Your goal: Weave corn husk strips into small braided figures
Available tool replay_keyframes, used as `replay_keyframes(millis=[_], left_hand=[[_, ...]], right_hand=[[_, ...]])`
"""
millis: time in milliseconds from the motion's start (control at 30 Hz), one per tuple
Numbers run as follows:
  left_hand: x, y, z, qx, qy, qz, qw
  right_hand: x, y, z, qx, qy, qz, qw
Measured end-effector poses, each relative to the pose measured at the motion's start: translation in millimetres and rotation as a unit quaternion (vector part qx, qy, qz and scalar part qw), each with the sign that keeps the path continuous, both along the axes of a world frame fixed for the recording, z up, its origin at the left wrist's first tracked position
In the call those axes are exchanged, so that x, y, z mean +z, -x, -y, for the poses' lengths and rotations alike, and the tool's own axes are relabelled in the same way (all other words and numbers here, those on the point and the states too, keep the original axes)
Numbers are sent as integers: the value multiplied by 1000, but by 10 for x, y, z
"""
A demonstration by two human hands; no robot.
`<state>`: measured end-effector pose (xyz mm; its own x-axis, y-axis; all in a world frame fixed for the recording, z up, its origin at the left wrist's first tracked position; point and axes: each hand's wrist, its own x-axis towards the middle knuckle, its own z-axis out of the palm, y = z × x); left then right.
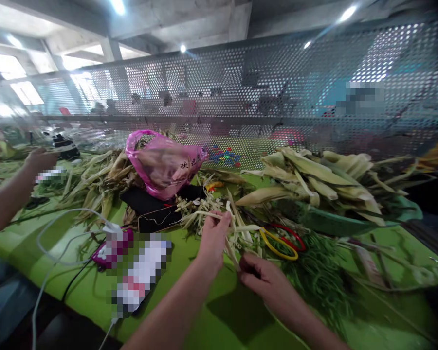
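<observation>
Over the near part of the green table, my left hand [213, 238] pinches a pale strip of corn husk [232, 255] between thumb and fingers. Lower and to the right, my right hand [257, 274] has its fingers curled closed at the lower end of the same strip. Other pale husk ends stick out around my left fingertips. Just beyond the hands lies a heap of husk scraps [193, 209]. Scissors with one yellow and one red handle [277, 250] rest right of the hands, their blades hidden. A bundle of thin green strands [324, 274] lies beside them.
A pink plastic bag [160, 163] stands behind. Dried husks fill a green basin [321, 218] at right. A purple power strip [111, 250] with white cables and a blurred phone-like item [144, 272] lie left. Another person's arm [10, 197] reaches in. A perforated metal screen [219, 97] borders the table.
</observation>
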<state>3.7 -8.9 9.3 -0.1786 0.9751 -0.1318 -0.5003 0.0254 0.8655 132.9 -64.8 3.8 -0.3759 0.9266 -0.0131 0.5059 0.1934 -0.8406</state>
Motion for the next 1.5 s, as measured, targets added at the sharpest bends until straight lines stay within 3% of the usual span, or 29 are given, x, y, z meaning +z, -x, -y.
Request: replay_keyframes(millis=[200, 300, 433, 600, 733, 967, 1133, 1267, 1367, 1500], left_hand=[[20, 60, -7, -29, 8, 11, 999], [1, 23, 14, -56, 1, 12, 998], [-44, -63, 54, -110, 2, -2, 994], [-39, -63, 86, -164, 18, 0, 986], [18, -18, 97, -162, 30, -49, 985], [33, 37, 70, -163, -7, -47, 985], [79, 86, 79, -209, -45, -74, 974], [127, 100, 88, -242, -76, -135, 958], [138, 91, 92, -246, -101, -190, 945], [116, 80, 83, -248, -136, -208, 937]], right_hand=[[42, -110, -71, 31, 28, -29, 999], [84, -157, -118, -45, 52, -132, 989], [85, -193, -144, -166, 74, -252, 951], [32, -239, -162, -216, 61, -299, 927], [41, -299, -187, -257, 39, -311, 914], [92, -423, -248, -323, 32, -344, 881], [100, -443, -256, -294, 41, -308, 904], [195, -427, -173, -185, 130, -279, 933], [283, -421, -114, -99, 168, -323, 926], [338, -438, -126, -90, 123, -375, 914]])
